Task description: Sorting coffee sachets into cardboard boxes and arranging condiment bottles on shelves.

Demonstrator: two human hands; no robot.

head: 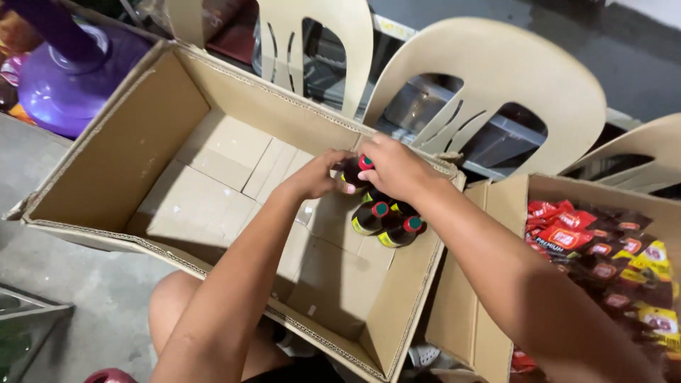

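A large open cardboard box [128, 149] lies in front of me. In its far right corner stand several small dark bottles [386, 223] with red-and-green caps and yellow labels. Both hands are over that corner. My left hand [316, 176] and my right hand [397, 169] together grip one more dark bottle [352, 171], lying on its side just above the standing ones, its red cap showing between the fingers.
A second cardboard box [461, 305] at the right holds several dark sachets with red and yellow labels. Cream plastic chairs [496, 78] stand behind the boxes. A purple plastic object [67, 71] sits at top left. My bare knee [177, 298] is below the box.
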